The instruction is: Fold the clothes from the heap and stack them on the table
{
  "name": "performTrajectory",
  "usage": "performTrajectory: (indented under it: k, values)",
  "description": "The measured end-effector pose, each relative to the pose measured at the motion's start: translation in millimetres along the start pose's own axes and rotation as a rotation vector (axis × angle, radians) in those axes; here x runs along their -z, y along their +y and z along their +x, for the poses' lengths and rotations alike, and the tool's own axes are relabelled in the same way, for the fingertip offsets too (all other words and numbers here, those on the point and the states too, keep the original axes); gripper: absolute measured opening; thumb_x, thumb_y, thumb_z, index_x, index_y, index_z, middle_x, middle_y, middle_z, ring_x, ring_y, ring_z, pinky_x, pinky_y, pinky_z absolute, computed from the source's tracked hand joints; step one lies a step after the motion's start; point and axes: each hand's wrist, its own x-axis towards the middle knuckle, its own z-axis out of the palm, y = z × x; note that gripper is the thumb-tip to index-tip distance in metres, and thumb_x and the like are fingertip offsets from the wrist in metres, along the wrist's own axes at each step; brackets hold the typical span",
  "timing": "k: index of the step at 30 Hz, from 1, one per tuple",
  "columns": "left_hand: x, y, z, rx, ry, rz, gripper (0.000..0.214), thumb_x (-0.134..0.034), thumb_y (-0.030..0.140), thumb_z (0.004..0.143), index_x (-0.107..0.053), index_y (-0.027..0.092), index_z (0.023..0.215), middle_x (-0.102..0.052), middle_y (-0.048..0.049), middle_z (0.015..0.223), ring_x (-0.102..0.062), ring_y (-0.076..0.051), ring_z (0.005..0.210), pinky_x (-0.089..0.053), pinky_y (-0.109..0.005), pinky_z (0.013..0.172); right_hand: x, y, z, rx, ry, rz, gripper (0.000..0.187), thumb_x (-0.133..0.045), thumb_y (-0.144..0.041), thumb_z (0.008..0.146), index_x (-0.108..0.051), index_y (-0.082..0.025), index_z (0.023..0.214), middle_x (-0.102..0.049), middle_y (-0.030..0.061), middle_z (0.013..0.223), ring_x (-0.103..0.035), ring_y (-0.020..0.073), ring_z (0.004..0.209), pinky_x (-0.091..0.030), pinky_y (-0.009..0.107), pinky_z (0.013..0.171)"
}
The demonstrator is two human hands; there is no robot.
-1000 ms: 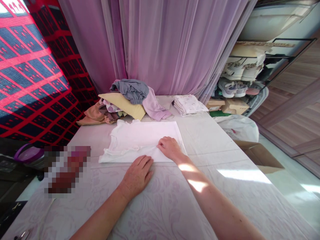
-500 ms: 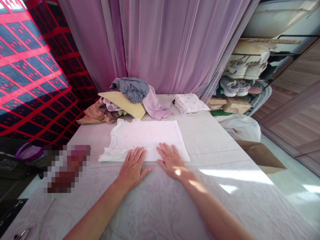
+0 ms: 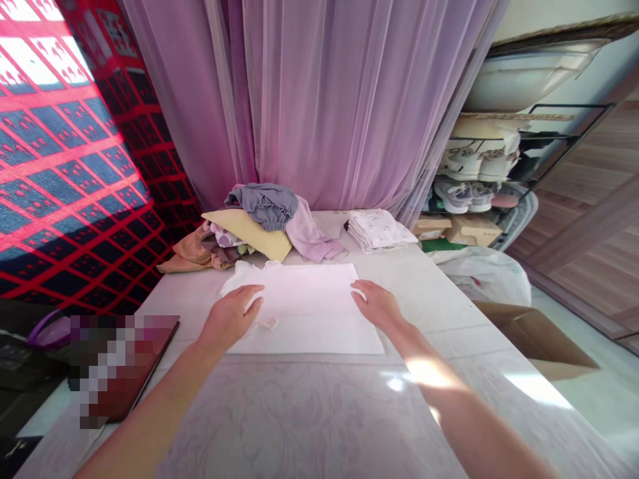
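Observation:
A white shirt (image 3: 309, 309) lies flat on the table, its neck to the left. My left hand (image 3: 230, 318) is at the shirt's left end, its fingers closed on the sleeve fabric, which is turned in over the body. My right hand (image 3: 377, 306) rests flat on the shirt's right edge with the fingers stretched out. Both forearms reach in from the near edge of the table.
A heap of loose clothes (image 3: 249, 223) sits at the table's (image 3: 299, 426) far left. A folded stack (image 3: 379, 229) lies at the far right. A pixelated object (image 3: 120, 362) is near the left edge. A shoe rack (image 3: 479, 179) and cardboard box (image 3: 539, 336) stand on the right.
Both hands left the shirt's near edge and moved apart, the left to the sleeve end, the right to the hem side. The sleeve is now folded inward. The camera tilted up slightly.

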Motion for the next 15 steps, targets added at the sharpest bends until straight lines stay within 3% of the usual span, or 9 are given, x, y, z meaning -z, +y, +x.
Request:
performTrajectory:
  k: [3, 6, 10, 15]
  values:
    - [15.2, -33.0, 39.3, 0.256, -0.055, 0.085, 0.038, -0.039, 0.035, 0.089, -0.059, 0.022, 0.118, -0.065, -0.0084, 0.121, -0.062, -0.025, 0.106, -0.047, -0.035, 0.088, 4.7, 11.1, 41.6, -0.099, 0.004, -0.043, 0.039, -0.041, -0.027, 0.091, -0.06, -0.022, 0.125, -0.057, 0.0057, 0.134, -0.056, 0.0196, 0.117, -0.042, 0.03, 0.098]
    - [18.1, -61.4, 69.9, 0.463, -0.161, 0.104, 0.034, -0.04, 0.039, 0.087, -0.065, 0.019, 0.098, -0.068, -0.012, 0.109, -0.063, -0.029, 0.101, -0.047, -0.036, 0.081, 1.3, 17.5, 71.8, -0.147, -0.007, -0.064, 0.041, -0.04, -0.028, 0.092, -0.056, -0.021, 0.129, -0.056, 0.0084, 0.135, -0.055, 0.0209, 0.118, -0.041, 0.031, 0.097]
    - [7.6, -86.8, 93.0, 0.563, -0.241, 0.042, 0.035, -0.048, 0.046, 0.082, -0.061, 0.019, 0.064, -0.068, -0.0109, 0.076, -0.065, -0.03, 0.083, -0.046, -0.033, 0.066, -6.5, 21.5, 93.5, -0.181, -0.038, -0.059, 0.04, -0.042, -0.031, 0.09, -0.058, -0.021, 0.126, -0.064, 0.0098, 0.122, -0.06, 0.0229, 0.11, -0.044, 0.033, 0.09]
    - [-9.8, -104.9, 103.5, 0.625, -0.281, -0.102, 0.028, -0.064, 0.043, 0.066, -0.056, 0.021, 0.052, -0.053, -0.002, 0.045, -0.06, -0.023, 0.054, -0.04, -0.029, 0.05, -8.6, 23.2, 106.4, -0.196, -0.092, -0.05, 0.033, -0.054, -0.031, 0.081, -0.067, -0.024, 0.111, -0.069, 0.0074, 0.109, -0.063, 0.0227, 0.1, -0.045, 0.03, 0.079]
